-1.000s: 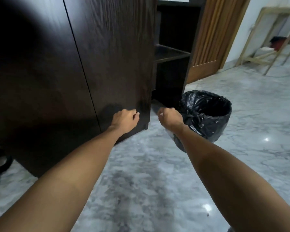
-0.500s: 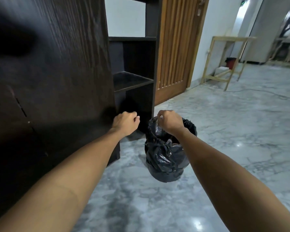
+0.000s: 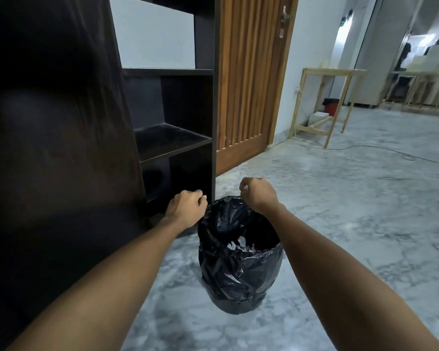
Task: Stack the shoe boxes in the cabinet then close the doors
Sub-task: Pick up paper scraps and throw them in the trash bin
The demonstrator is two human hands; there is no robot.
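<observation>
Dark brown wood grain fills the left of the view: the cabinet door (image 3: 61,138) stands there, and to its right the cabinet's open shelves (image 3: 173,140) show, dark and bare, with a pale wall visible through the upper bay. No shoe boxes can be seen from here; whatever lies behind the door is hidden. The left hand (image 3: 186,209) is out in front with its fingers curled into a loose fist, close to the bottom right corner of the cabinet door; whether it touches the wood or pinches anything cannot be told. The right hand (image 3: 257,195) is also clenched, knuckles up, above the far rim of a waste bin lined with a black plastic bag (image 3: 238,264), which stands on the grey marble floor (image 3: 352,224) just beside the cabinet's lower right corner. A slatted wooden door (image 3: 249,79) stands behind the shelves, and a pale wooden table frame (image 3: 325,97) stands further right by the wall.
</observation>
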